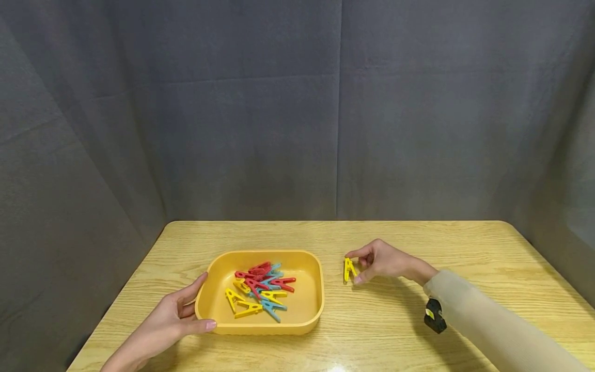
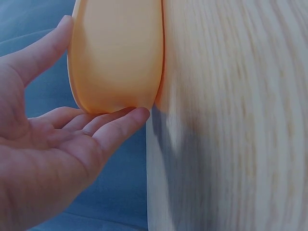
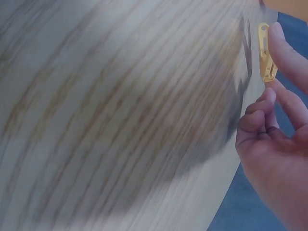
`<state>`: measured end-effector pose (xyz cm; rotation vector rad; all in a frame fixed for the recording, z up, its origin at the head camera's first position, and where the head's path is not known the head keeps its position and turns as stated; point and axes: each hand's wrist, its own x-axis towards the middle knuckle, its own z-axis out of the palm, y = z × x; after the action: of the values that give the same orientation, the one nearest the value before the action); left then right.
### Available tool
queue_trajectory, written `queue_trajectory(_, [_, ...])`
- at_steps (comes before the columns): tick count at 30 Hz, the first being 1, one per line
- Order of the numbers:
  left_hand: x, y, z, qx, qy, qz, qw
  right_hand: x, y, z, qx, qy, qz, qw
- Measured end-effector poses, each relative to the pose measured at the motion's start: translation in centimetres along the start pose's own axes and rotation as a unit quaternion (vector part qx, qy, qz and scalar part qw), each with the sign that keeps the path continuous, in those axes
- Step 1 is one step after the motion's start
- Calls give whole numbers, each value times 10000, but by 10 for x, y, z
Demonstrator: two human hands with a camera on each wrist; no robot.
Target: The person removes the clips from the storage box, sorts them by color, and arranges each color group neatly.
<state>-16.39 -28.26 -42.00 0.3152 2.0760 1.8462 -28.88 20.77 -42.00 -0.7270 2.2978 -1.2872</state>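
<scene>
A yellow plastic tub stands on the table, holding a loose pile of red, blue and yellow clothespins. At the tub's near left corner, my left hand holds it, thumb on the front rim and fingers along the left wall. In the left wrist view those fingers touch the outside of the wall. To the right of the tub, my right hand pinches a yellow clothespin between thumb and fingers. The right wrist view shows this clothespin near the thumb, with the other fingers curled in.
The wooden table has rounded far corners. Dark grey cloth hangs behind it and at both sides. A black device is strapped at the right sleeve's cuff.
</scene>
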Motion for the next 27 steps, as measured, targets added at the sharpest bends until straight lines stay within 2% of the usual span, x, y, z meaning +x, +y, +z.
queue_trajectory(14, [0, 0, 0, 53, 5, 49, 10000, 0, -2, 5, -548, 64, -108, 9984])
queue_trajectory(21, [0, 0, 0, -17, -7, -49, 10000, 2, 2, 4, -606, 67, -136, 9980])
queue_trajectory(27, [-1, 0, 0, -21, -12, 18, 10000, 4, 3, 5, -753, 194, -106, 9969])
